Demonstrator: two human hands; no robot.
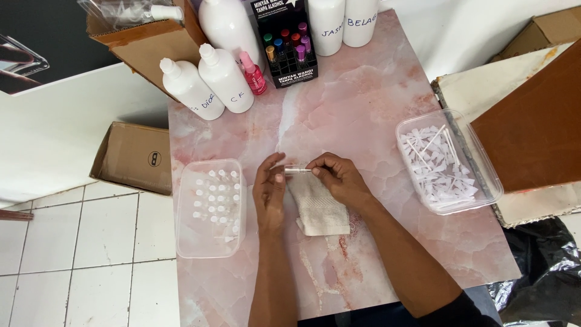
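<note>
My left hand and my right hand meet over the middle of a pink marble-patterned table. Between their fingertips they hold a small clear spray vial with a silver collar, lying sideways. A folded off-white cloth lies on the table under and between the hands. Left of my left hand stands a clear plastic tub with several small capped vials upright in it. Right of my right hand is another clear tub full of small white sprayer parts with thin tubes.
Large white bottles with handwritten labels stand along the far edge, beside a small pink spray bottle and a black display box of coloured roll-on vials. Cardboard boxes sit left of the table over a tiled floor. A brown board lies at the right.
</note>
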